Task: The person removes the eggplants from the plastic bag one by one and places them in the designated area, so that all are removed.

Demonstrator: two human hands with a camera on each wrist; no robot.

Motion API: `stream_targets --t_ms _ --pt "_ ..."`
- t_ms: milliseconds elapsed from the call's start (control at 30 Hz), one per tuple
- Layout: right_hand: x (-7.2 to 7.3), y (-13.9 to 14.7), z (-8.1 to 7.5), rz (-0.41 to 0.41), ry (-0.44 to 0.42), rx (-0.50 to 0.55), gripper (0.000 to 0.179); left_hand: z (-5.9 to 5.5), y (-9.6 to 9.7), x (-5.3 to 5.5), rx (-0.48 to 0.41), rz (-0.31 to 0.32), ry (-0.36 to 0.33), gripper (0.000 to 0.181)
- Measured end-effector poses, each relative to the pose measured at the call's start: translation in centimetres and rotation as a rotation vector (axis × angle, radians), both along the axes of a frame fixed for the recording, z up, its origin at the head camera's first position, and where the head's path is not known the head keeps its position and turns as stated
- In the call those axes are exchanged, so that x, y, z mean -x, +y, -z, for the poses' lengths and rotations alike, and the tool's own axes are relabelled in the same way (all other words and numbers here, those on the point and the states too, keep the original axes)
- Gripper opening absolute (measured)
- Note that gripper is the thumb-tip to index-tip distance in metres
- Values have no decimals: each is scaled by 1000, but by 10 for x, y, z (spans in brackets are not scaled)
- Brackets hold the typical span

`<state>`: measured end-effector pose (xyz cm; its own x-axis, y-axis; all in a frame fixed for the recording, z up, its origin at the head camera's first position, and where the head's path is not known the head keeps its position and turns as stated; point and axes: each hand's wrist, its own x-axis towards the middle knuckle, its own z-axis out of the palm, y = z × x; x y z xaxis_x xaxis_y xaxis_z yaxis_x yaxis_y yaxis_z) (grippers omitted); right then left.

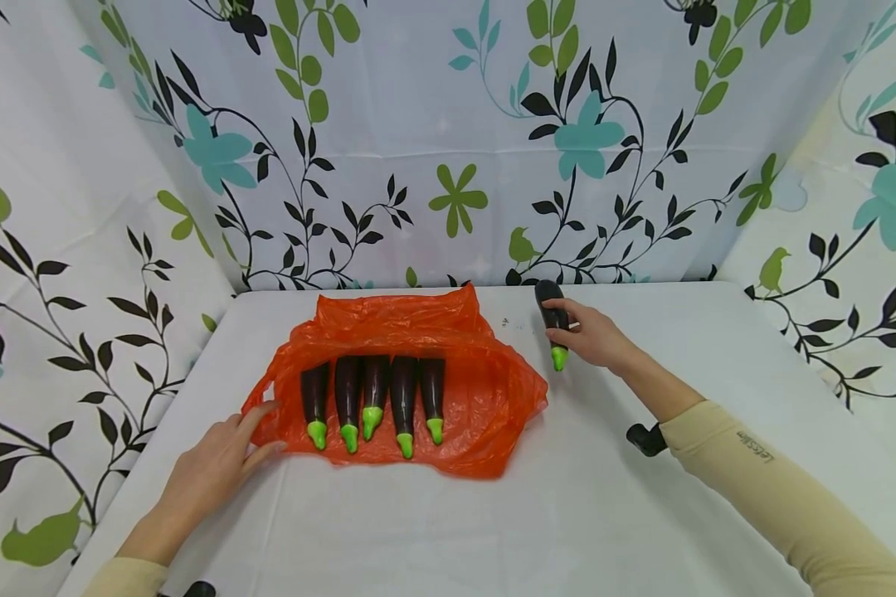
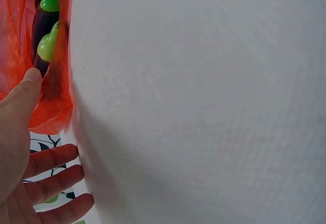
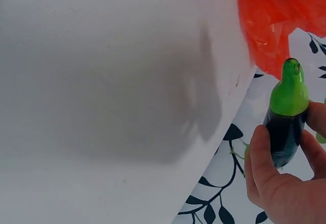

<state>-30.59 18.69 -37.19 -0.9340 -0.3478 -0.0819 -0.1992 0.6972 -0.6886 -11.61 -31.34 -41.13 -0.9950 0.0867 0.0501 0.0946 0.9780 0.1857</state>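
Several dark purple eggplants (image 1: pixel 404 398) with bright green stem ends lie side by side in a crumpled orange plastic bag (image 1: pixel 485 414) in the middle of the table. At the bag's left edge is my left hand (image 1: pixel 212 464), its fingers extended. The left wrist view shows the thumb (image 2: pixel 31 81) against the bag near a green stem end; the index finger is hidden there. To the right of the bag, my right hand (image 1: pixel 593 332) grips another eggplant (image 1: pixel 549 293) between thumb and fingers. Its green end (image 3: pixel 289 94) points toward me in the head view.
A white table (image 1: pixel 433 539) carries the bag. Behind it and at both sides hangs a white curtain (image 1: pixel 388 83) printed with leaves and flowers. A black device (image 1: pixel 645 439) sits at the right wrist.
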Motion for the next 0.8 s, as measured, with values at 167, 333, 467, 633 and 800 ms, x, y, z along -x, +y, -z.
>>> stream_targets --t_ms 167,333,467,633,800 --pt "6 -4 8 -21 15 -20 51 0 0 0 3 1 9 61" --pt "14 -8 16 -22 2 -72 51 0 0 0 -3 7 34 60" --pt "18 -11 23 -22 -6 -114 51 0 0 -1 -8 9 41 60" --pt "17 -14 29 -25 -17 -138 52 1 0 -1 -5 11 41 60" --pt "16 -15 34 -36 9 -163 52 1 0 0 -5 14 41 61"
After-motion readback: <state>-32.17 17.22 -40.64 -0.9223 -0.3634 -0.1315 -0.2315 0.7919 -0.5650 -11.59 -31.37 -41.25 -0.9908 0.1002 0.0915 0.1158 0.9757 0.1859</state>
